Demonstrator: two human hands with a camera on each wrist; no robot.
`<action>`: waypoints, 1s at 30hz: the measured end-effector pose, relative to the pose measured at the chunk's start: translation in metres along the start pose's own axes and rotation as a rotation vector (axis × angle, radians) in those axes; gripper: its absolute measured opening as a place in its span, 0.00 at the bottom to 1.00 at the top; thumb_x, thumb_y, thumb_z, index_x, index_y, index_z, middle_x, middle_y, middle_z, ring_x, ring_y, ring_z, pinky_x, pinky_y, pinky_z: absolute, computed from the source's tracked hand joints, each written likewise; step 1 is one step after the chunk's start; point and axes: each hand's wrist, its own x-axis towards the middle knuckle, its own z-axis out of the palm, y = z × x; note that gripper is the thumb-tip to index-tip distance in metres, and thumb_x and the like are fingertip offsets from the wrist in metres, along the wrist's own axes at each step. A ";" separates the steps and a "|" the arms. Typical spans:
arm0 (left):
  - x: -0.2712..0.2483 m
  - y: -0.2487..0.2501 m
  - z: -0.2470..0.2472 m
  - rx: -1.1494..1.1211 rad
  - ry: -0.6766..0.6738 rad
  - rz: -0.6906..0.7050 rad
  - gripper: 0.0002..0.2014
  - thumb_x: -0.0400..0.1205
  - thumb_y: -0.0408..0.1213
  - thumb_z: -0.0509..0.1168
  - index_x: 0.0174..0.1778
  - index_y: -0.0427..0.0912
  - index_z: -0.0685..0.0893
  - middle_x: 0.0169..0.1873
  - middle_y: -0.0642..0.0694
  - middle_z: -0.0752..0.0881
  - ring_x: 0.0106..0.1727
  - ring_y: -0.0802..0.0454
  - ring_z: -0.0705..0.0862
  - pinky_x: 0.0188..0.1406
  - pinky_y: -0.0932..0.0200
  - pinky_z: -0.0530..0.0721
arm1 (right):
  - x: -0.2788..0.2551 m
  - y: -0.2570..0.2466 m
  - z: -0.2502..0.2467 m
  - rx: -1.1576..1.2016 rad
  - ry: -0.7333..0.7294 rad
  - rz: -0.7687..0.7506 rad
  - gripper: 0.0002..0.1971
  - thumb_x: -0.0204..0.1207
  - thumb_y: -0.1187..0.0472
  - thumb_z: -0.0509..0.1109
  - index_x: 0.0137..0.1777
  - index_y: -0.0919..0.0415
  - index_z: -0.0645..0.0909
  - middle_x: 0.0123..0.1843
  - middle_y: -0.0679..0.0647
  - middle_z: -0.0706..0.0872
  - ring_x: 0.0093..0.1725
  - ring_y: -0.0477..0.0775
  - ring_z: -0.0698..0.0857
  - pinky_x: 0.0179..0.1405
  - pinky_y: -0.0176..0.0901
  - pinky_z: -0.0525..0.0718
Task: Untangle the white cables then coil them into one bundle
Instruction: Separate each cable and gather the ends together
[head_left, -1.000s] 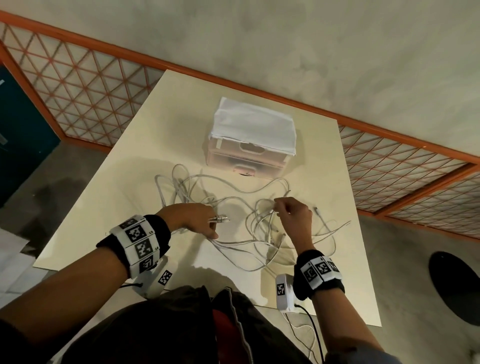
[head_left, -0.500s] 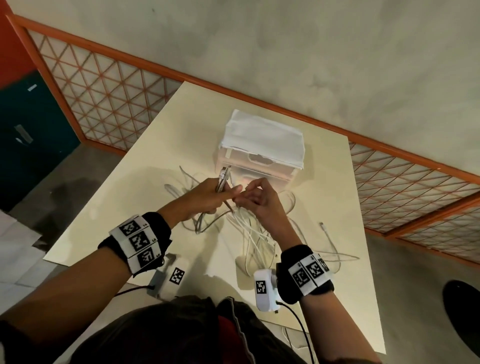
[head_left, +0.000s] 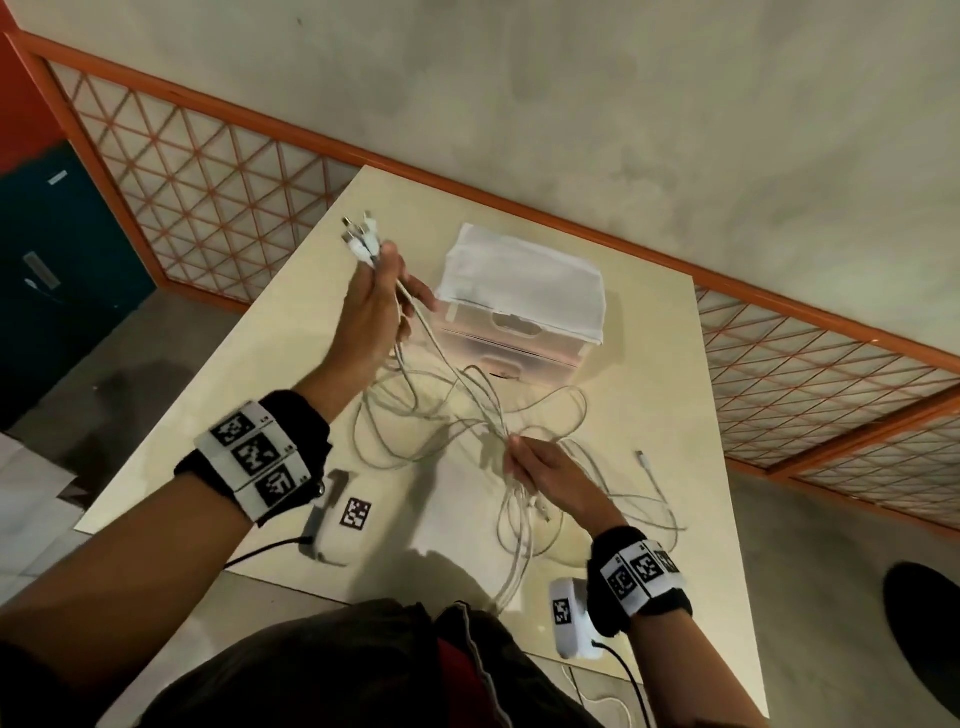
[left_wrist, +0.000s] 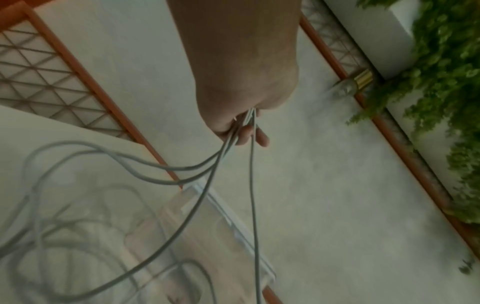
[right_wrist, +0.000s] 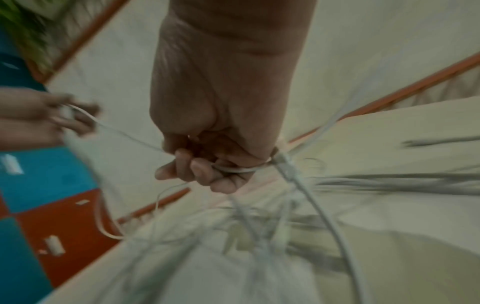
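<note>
Several white cables (head_left: 467, 410) lie tangled on the cream table (head_left: 660, 364), with loops spread over its middle. My left hand (head_left: 382, 291) is raised above the table's far left part and grips the plug ends (head_left: 358, 236) of the cables, which stick out above my fingers. From it the strands (left_wrist: 252, 185) run down to my right hand (head_left: 524, 462), lower and nearer me, which grips them in its curled fingers (right_wrist: 205, 172). More loops (head_left: 524, 540) hang below the right hand. One plug end (head_left: 641, 457) lies loose on the table at the right.
A clear plastic drawer box (head_left: 519, 322) with a white cloth on top stands at the back of the table, just right of my left hand. An orange lattice railing (head_left: 218, 176) borders the table behind. The table's near edge is close to my body.
My hands, close together half a second ago, have pulled apart: the left rose up and left with the plug ends, the right slid down toward me along the strands.
</note>
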 end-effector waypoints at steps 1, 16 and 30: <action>0.004 0.005 -0.003 -0.013 0.031 0.019 0.19 0.88 0.48 0.46 0.33 0.46 0.70 0.18 0.49 0.82 0.18 0.56 0.73 0.17 0.64 0.71 | -0.003 0.012 -0.007 -0.038 0.013 0.024 0.20 0.86 0.49 0.54 0.34 0.54 0.77 0.20 0.40 0.73 0.24 0.40 0.70 0.31 0.34 0.70; -0.037 -0.032 0.030 0.446 -0.675 -0.047 0.08 0.79 0.48 0.68 0.46 0.49 0.87 0.39 0.45 0.88 0.38 0.57 0.82 0.41 0.62 0.78 | 0.007 -0.064 -0.053 -0.131 0.078 -0.122 0.15 0.84 0.55 0.62 0.40 0.59 0.85 0.22 0.38 0.78 0.25 0.38 0.70 0.31 0.28 0.67; 0.008 -0.023 -0.013 0.475 0.305 0.103 0.18 0.87 0.46 0.53 0.37 0.36 0.70 0.27 0.45 0.73 0.34 0.46 0.72 0.34 0.56 0.63 | -0.014 0.006 -0.070 -0.097 0.240 0.078 0.16 0.83 0.54 0.62 0.37 0.61 0.80 0.28 0.48 0.80 0.32 0.48 0.80 0.40 0.36 0.75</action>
